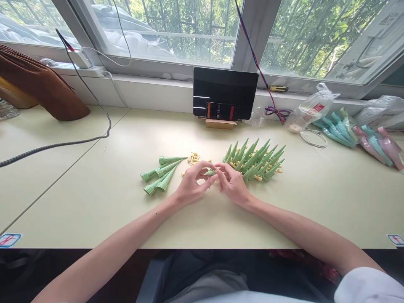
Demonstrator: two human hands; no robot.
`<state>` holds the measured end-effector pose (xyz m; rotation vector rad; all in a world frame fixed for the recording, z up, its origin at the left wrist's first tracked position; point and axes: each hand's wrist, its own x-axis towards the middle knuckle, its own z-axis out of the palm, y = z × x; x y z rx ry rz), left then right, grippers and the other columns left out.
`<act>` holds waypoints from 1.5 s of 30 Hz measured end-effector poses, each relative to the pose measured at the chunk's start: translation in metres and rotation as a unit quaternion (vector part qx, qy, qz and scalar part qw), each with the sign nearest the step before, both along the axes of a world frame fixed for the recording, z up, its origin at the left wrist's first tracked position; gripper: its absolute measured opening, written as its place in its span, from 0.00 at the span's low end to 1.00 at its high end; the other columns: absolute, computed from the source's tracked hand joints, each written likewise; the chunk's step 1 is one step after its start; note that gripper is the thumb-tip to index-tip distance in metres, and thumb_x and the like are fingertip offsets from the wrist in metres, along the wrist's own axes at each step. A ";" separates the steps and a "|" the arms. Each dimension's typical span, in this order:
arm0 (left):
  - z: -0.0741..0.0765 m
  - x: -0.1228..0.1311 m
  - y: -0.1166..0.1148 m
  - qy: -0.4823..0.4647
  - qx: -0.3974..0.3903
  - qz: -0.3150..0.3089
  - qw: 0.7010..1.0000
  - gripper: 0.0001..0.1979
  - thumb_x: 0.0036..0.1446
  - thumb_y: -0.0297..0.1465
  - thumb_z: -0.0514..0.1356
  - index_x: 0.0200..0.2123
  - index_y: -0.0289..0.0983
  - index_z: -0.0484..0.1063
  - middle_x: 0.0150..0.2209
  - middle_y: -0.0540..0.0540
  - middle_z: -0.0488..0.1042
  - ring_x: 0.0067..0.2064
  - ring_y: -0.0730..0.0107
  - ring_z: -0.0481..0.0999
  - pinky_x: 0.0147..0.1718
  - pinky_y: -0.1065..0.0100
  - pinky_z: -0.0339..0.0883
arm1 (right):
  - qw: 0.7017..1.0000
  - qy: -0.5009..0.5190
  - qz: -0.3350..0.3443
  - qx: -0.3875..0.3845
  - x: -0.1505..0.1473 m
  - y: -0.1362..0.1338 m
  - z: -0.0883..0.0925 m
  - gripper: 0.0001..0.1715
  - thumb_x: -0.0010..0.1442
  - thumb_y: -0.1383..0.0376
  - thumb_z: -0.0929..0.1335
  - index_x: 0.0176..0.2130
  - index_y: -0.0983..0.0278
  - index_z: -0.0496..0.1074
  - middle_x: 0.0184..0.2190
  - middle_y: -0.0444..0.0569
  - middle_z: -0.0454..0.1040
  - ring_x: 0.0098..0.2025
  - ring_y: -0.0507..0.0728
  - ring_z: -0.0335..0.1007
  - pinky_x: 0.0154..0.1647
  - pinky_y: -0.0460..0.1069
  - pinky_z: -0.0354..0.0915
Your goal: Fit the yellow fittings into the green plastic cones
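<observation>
Between my two hands, over the middle of the table, is a green plastic cone, mostly covered by fingers. My left hand is curled around it with thumb and fingers pinching. My right hand meets it from the other side, fingertips pressed together; whatever small part they grip is hidden. Just beyond my left hand lies a loose pile of small yellow pegs. To the left, several green cones lie fanned out. Beside my right hand, rows of green cones with yellow pegs lie close together, tips pointing away.
A tablet leans at the back, with a phone showing a timer on a cardboard stand. Plastic bags and wrapped coloured parts lie at the right. A black cable crosses the left side.
</observation>
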<state>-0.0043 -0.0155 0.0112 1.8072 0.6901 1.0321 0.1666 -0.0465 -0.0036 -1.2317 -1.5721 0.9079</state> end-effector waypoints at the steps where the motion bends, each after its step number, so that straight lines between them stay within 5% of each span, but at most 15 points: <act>1: 0.000 0.000 0.000 -0.013 -0.014 -0.003 1.000 0.10 0.62 0.34 0.61 0.44 0.37 0.69 0.41 0.45 0.72 0.30 0.75 0.75 0.31 0.68 0.75 | 1.000 -0.002 0.000 0.000 0.000 0.000 0.000 0.22 0.68 0.50 0.62 0.50 0.64 0.68 0.25 0.44 0.73 0.21 0.52 0.68 0.24 0.47 0.65; 11: -0.001 0.001 0.003 -0.067 -0.079 0.002 0.995 0.11 0.66 0.39 0.56 0.41 0.36 0.68 0.23 0.52 0.68 0.24 0.72 0.73 0.24 0.68 0.71 | 0.998 -0.055 0.025 0.016 -0.001 -0.001 0.002 0.24 0.67 0.52 0.63 0.53 0.66 0.70 0.32 0.48 0.75 0.21 0.50 0.61 0.24 0.46 0.60; 21: 0.002 0.005 0.000 -0.082 -0.094 0.026 0.992 0.14 0.64 0.37 0.58 0.48 0.39 0.61 0.28 0.53 0.70 0.22 0.76 0.72 0.20 0.72 0.67 | 0.993 -0.089 0.061 0.049 -0.001 -0.001 0.009 0.22 0.70 0.54 0.59 0.36 0.65 0.72 0.28 0.45 0.72 0.25 0.51 0.59 0.29 0.46 0.56; 33: 0.001 -0.004 0.005 0.059 0.038 0.006 0.998 0.24 0.53 0.35 0.68 0.50 0.40 0.64 0.45 0.45 0.70 0.30 0.77 0.72 0.31 0.69 0.74 | 0.995 -0.092 0.022 0.043 -0.001 -0.001 0.005 0.22 0.70 0.54 0.58 0.34 0.64 0.70 0.28 0.44 0.69 0.27 0.51 0.61 0.30 0.46 0.56; 45: -0.003 -0.001 0.004 0.050 0.006 0.036 0.998 0.24 0.52 0.36 0.69 0.49 0.40 0.64 0.43 0.45 0.72 0.31 0.75 0.74 0.33 0.68 0.74 | 0.995 -0.086 0.021 0.038 0.000 -0.001 0.005 0.20 0.71 0.56 0.58 0.34 0.64 0.69 0.27 0.43 0.68 0.27 0.51 0.58 0.30 0.46 0.54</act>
